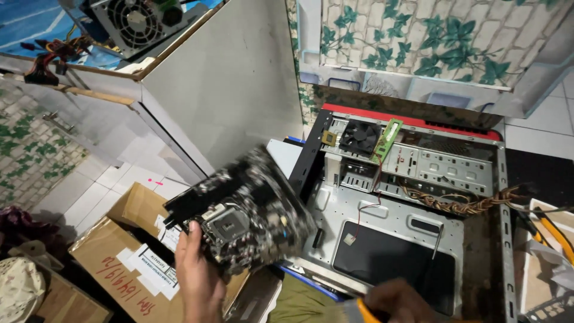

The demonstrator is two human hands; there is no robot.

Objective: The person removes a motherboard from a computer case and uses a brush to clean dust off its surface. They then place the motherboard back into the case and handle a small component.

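Note:
My left hand [198,276] grips a dark motherboard [245,209] by its lower left edge and holds it tilted in the air, its square processor socket facing me. The board hangs just left of an open computer case [382,209] that lies on its side. My right hand [397,302] shows at the bottom edge, below the case, closed around something with an orange handle [366,312]; most of that thing is out of frame. Inside the case, a black fan [360,136], a green memory stick [387,139] and a small chip [328,138] rest on the drive bay.
A cardboard box [128,251] sits under the motherboard. A braided bundle of cables [472,206] crosses the case's right side. A power supply with a round fan grille [134,21] stands on a counter at top left. White floor tiles [128,170] lie between counter and box.

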